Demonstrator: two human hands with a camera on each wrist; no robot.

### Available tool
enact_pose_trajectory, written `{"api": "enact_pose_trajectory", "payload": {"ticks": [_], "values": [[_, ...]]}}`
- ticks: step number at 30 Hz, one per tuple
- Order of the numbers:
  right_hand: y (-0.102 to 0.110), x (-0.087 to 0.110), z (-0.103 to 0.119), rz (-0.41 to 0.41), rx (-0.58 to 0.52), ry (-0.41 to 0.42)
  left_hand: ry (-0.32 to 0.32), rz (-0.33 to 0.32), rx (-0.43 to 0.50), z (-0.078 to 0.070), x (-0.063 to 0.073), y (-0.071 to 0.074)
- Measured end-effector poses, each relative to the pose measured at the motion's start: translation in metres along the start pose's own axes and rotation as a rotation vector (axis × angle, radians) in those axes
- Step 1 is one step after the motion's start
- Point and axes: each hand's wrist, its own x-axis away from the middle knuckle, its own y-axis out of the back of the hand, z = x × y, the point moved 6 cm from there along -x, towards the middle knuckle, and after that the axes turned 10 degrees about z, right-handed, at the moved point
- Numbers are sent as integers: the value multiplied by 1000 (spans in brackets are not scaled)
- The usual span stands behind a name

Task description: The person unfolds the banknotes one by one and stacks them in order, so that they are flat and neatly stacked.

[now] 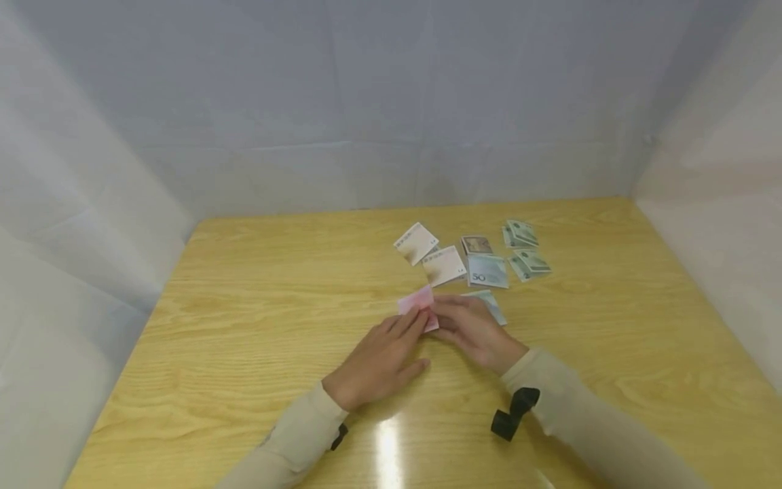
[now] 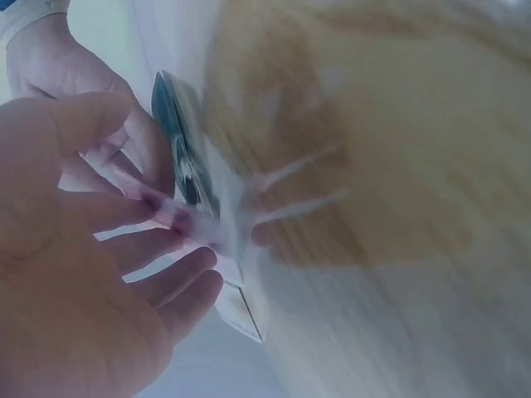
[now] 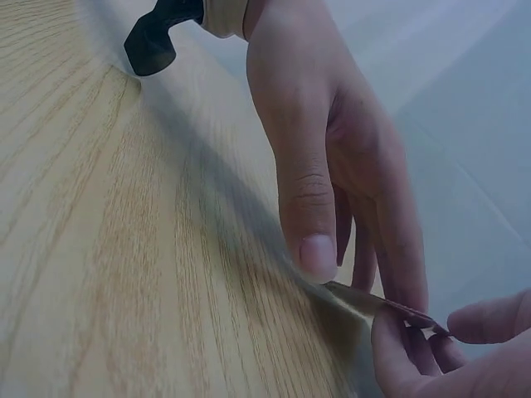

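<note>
A pink folded banknote (image 1: 415,299) is between the two hands near the middle of the wooden table. My right hand (image 1: 476,333) pinches its right side; in the right wrist view those fingers (image 3: 489,319) grip the thin edge. Across the note's front lie the nearly straight fingers of my left hand (image 1: 381,360), its thumb held apart. The left wrist view shows these fingertips against the pink note (image 2: 182,220). Partly hidden behind the right hand is a blue-green banknote (image 1: 493,309).
Beyond the hands lie two pale folded notes (image 1: 444,265), a brownish note (image 1: 476,244) and a blue note marked 50 (image 1: 489,272). Farther right are two green folded notes (image 1: 530,263). White cloth walls (image 1: 391,102) stand around the table (image 1: 244,326).
</note>
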Motion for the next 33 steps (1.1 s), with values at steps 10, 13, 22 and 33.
{"api": "enact_pose_trajectory", "payload": {"ticks": [10, 13, 22, 33], "values": [[6, 5, 4, -38, -12, 24, 6, -88, 54, 0, -1, 10], [8, 9, 7, -51, 5, 25, 13, -166, 81, 3, 0, 19], [13, 15, 13, -96, -8, 3, 93, -342, 158, 19, 3, 39], [12, 19, 14, -67, -13, 11, 214, -361, 471, 33, 0, 32]]}}
